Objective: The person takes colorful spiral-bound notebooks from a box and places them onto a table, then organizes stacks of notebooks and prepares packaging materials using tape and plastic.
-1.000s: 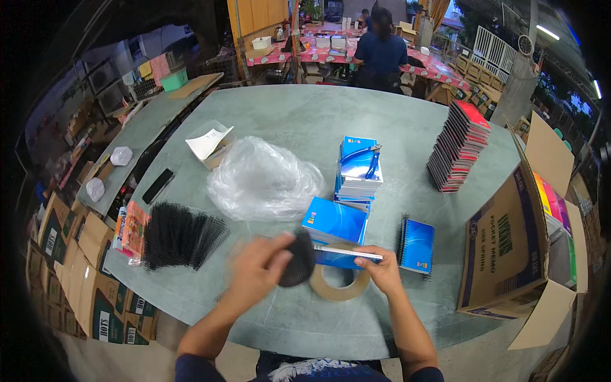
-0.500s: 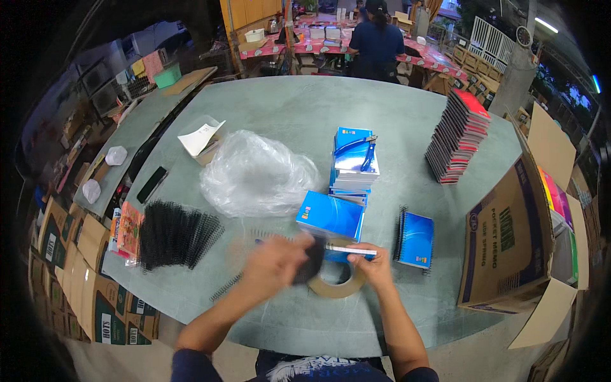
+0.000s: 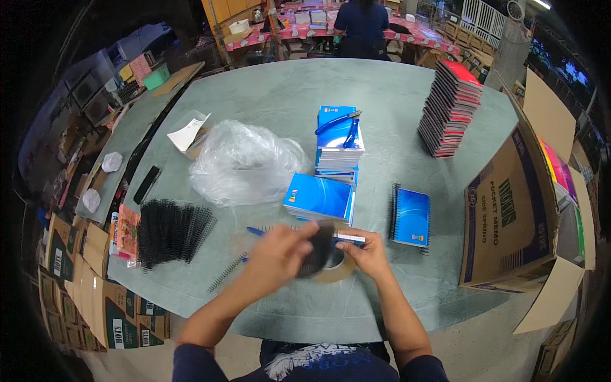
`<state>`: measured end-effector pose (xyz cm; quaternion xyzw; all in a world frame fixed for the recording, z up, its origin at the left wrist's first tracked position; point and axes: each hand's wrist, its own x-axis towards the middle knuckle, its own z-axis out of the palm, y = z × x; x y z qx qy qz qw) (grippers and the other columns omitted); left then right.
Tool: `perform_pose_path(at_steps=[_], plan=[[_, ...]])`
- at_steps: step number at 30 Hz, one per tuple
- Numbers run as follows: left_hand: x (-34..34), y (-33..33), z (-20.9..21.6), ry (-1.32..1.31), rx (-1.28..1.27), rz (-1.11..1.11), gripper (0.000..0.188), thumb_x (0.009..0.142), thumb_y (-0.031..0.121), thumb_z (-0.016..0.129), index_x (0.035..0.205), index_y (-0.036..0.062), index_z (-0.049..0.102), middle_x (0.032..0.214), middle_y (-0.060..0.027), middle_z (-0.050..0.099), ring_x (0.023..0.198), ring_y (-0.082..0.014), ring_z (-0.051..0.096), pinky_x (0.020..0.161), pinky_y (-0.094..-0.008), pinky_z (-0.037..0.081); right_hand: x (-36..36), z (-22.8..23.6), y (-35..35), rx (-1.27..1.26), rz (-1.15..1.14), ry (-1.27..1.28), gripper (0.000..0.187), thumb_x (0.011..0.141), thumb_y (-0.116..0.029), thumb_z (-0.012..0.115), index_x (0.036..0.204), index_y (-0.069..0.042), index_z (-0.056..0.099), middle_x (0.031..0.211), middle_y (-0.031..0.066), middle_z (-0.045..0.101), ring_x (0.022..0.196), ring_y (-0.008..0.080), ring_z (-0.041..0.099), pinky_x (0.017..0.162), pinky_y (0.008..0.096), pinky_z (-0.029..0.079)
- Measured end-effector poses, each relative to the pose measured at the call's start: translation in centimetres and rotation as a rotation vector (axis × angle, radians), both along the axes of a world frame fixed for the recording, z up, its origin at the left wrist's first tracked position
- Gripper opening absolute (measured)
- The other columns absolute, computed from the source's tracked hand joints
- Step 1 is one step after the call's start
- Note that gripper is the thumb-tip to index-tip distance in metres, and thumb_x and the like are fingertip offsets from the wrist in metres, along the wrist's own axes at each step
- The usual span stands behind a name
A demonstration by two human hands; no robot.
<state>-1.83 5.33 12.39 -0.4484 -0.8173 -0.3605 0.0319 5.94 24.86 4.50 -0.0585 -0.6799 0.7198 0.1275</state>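
Note:
My right hand (image 3: 369, 256) grips a small notebook (image 3: 349, 238) edge-on, its white page edges facing me, above a wide roll of tape (image 3: 336, 274). Left of it, my left hand (image 3: 275, 256) is smeared by motion, so its finger grip is unclear. A dark blurred shape (image 3: 321, 247) lies between the hands; its kind cannot be made out. Just beyond are stacked blue notebooks (image 3: 321, 194). Beside my left hand lie a blue pen (image 3: 254, 230) and a loose black spiral coil (image 3: 224, 275).
Blue-handled pliers (image 3: 350, 130) rest on a farther blue stack. Clear plastic bag (image 3: 245, 165), black coils (image 3: 168, 235) and a phone (image 3: 147, 184) lie left. Coil-bound blue notebooks (image 3: 412, 218), a red-topped stack (image 3: 449, 111) and an open carton (image 3: 509, 216) stand right. A person (image 3: 363, 28) is beyond.
The whole view has shifted, with the table things sitting higher in the picture. My left hand has moved slightly while my right hand keeps its hold on the notebook.

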Motion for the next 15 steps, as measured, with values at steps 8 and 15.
perform_pose_path(at_steps=[8, 15], plan=[[1.7, 1.4, -0.3, 0.008, -0.072, -0.118, 0.035, 0.079, 0.01, 0.064, 0.114, 0.0115, 0.061, 0.085, -0.0125, 0.058, 0.075, -0.0268, 0.059, 0.065, -0.0348, 0.048, 0.6, -0.9, 0.7, -0.048, 0.087, 0.01, 0.027, 0.081, 0.0, 0.063, 0.108, 0.0, 0.063, 0.104, 0.0069, 0.066, 0.093, 0.0104, 0.058, 0.083, 0.0246, 0.046], [1.9, 2.0, 0.5, -0.054, -0.043, -0.133, 0.037, 0.079, 0.004, 0.063, 0.116, 0.009, 0.06, 0.094, -0.0132, 0.061, 0.083, -0.0239, 0.06, 0.073, -0.0319, 0.048, 0.8, -1.1, 0.3, -0.002, 0.118, 0.042, 0.03, 0.083, 0.006, 0.053, 0.112, 0.001, 0.06, 0.109, 0.0082, 0.065, 0.095, 0.0108, 0.057, 0.085, 0.0254, 0.045]])
